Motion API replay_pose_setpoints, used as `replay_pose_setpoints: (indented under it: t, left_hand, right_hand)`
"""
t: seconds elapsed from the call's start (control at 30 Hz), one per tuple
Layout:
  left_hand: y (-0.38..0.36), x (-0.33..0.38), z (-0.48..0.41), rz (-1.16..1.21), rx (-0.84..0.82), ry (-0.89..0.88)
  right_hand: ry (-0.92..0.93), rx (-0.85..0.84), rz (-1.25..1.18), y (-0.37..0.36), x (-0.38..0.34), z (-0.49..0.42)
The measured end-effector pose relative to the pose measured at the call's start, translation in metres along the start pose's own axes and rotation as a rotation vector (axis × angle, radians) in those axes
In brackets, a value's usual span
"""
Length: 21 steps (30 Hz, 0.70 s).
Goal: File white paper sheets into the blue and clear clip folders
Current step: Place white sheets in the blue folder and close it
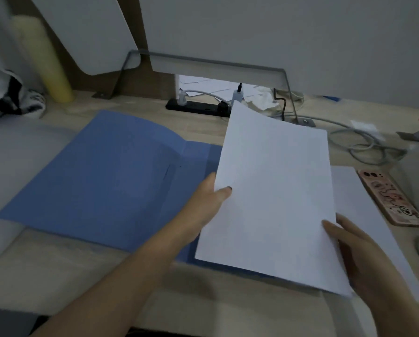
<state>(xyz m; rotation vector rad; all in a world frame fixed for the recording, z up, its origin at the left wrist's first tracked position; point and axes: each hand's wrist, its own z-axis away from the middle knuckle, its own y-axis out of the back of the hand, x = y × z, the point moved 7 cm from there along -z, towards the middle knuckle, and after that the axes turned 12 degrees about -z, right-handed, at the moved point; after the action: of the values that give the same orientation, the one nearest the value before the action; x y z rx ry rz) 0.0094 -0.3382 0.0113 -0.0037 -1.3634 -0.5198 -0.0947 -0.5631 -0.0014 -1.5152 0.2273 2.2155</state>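
A blue folder (101, 176) lies open on the desk, its left flap spread wide. A white paper sheet (274, 190) hovers over the folder's right half, tilted, its far corner lifted. My left hand (208, 205) pinches the sheet's left edge, thumb on top. My right hand (364, 254) holds the sheet's lower right corner, thumb on top and fingers beneath. More white paper (364, 215) lies under it to the right. I see no clear folder.
A phone (391, 198) in a patterned case lies at the right. A black power strip (198, 107) with plugs and grey cables (364, 147) runs along the back. A yellow roll (45, 62) and a black-and-white cloth (11, 96) stand at the far left.
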Motion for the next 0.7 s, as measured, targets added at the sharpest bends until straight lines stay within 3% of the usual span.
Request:
replay_pose_setpoints:
  t: [0.1,0.2,0.33,0.5,0.7]
  left_hand:
    - [0.032,-0.018,0.011,-0.008,0.048,0.019]
    - [0.063,-0.039,0.029,-0.088,0.209,0.013]
    - [0.094,-0.075,0.057,-0.417,0.412,-0.046]
    - [0.103,-0.094,0.092,-0.770,0.457,-0.297]
    - [0.120,-0.102,0.126,-1.042,0.580,-0.367]
  right_hand:
    - [0.058,0.005,0.003,-0.030,0.010,0.001]
    - [0.095,-0.011,0.042,-0.057,0.014,-0.002]
    - [0.139,0.036,0.157,-0.074,0.020,-0.016]
    - [0.196,0.067,0.296,-0.086,0.031,-0.027]
    - [0.207,0.059,0.326,-0.091,0.035,-0.029]
